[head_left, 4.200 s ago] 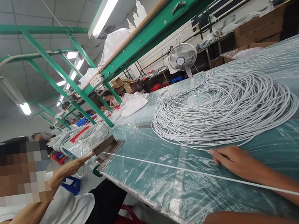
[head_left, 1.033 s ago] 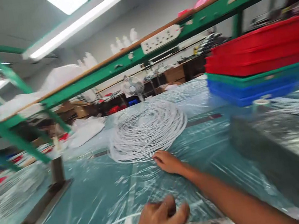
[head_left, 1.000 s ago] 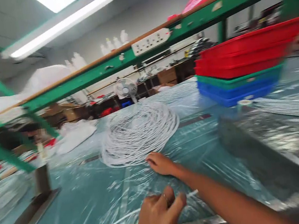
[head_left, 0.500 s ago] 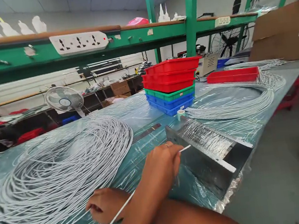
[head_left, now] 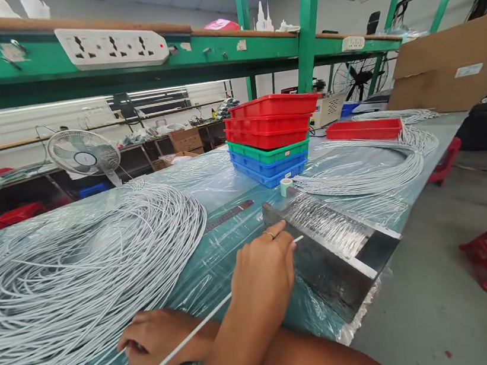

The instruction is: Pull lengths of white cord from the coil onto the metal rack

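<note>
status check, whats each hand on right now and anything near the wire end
Left hand pinches white wire, tip at metal stop block. Right hand rests by big wire coil, arms crossed. Tape roll and stacked trays beyond block.

Taut white cable [head_left: 192, 336] across bench

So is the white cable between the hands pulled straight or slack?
Straight: the white cable runs in a taut line from the right hand to the left hand, its tip poking out.

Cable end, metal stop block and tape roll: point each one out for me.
cable end [head_left: 298, 239], head view, white tip past the fingertips
metal stop block [head_left: 326, 267], head view, its dark front face
tape roll [head_left: 286, 186], head view, its outer side
</note>
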Demonstrator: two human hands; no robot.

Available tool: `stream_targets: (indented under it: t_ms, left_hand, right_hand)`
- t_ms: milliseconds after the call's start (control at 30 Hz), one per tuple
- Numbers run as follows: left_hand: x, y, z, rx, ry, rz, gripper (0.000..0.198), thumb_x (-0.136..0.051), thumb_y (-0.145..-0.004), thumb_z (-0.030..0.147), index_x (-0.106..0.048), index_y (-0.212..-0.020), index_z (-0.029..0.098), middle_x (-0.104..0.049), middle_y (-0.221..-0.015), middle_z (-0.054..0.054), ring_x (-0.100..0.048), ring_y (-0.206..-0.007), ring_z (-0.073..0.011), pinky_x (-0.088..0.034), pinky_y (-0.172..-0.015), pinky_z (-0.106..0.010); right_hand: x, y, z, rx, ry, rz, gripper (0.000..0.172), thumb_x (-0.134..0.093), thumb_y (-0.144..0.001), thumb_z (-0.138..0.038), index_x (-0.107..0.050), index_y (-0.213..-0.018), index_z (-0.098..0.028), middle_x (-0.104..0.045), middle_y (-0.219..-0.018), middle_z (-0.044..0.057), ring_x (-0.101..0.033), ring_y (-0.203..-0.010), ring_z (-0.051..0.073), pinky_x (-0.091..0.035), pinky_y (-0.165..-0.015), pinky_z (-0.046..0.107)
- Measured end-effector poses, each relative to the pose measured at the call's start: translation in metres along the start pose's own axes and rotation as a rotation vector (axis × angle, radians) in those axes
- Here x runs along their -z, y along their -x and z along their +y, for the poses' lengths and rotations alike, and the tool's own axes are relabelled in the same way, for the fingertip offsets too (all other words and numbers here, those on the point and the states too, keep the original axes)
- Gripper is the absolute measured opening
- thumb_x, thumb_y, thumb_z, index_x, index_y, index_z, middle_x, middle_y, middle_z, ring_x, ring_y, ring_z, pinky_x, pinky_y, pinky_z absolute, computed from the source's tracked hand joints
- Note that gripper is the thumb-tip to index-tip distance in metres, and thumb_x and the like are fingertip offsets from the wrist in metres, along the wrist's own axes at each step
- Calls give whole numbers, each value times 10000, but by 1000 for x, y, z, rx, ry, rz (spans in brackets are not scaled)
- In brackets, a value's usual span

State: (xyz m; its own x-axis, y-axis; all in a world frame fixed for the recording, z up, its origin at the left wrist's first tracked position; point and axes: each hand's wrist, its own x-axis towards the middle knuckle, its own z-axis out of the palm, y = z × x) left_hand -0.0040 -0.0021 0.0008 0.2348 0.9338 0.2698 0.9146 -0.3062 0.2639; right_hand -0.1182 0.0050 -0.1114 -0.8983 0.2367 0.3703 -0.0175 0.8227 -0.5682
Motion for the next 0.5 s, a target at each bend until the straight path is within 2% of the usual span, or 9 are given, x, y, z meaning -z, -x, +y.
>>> stream_targets:
  t_ms: [167, 300, 400, 500]
  left_hand:
    - [-1, -1, 8, 66, -24, -49, 98, -543, -1026, 160, -622, -1032, 218, -387, -1335, 118, -586, -954, -198, -484, -980, -362]
    - [-6, -3, 10, 59, -32, -43, 105, -560, -997, 116, -604, -1056, 190, -363, -1361, 80, -589, -951, -210, -496, -974, -375]
    - [-12, -1, 17, 18, -19, 7, 197, -593, -944, 72, -580, -1103, 188, -378, -1356, 56, -593, -928, -225, -532, -909, -390]
    - [-12, 7, 14, -7, 25, 54, 145, -599, -941, 103, -580, -1062, 181, -471, -1270, 33, -594, -896, -200, -553, -835, -319]
  right_hand:
    - [-7, 0, 3, 23, 7, 42, 232, -456, -838, -243, -616, -1000, -200, -612, -955, 11, -584, -878, 141, -455, -798, 200]
    - [-10, -2, 8, 38, 38, 76, 194, -475, -844, -237, -608, -982, -205, -620, -969, 8, -583, -884, 140, -445, -777, 197]
    - [-10, -1, 8, 39, 61, 112, 152, -501, -845, -215, -607, -953, -207, -622, -943, 4, -578, -867, 134, -433, -777, 199]
    - [-11, 2, 3, 21, 41, 110, 112, -531, -818, -144, -613, -876, -192, -613, -885, 16, -565, -868, 142, -418, -799, 220]
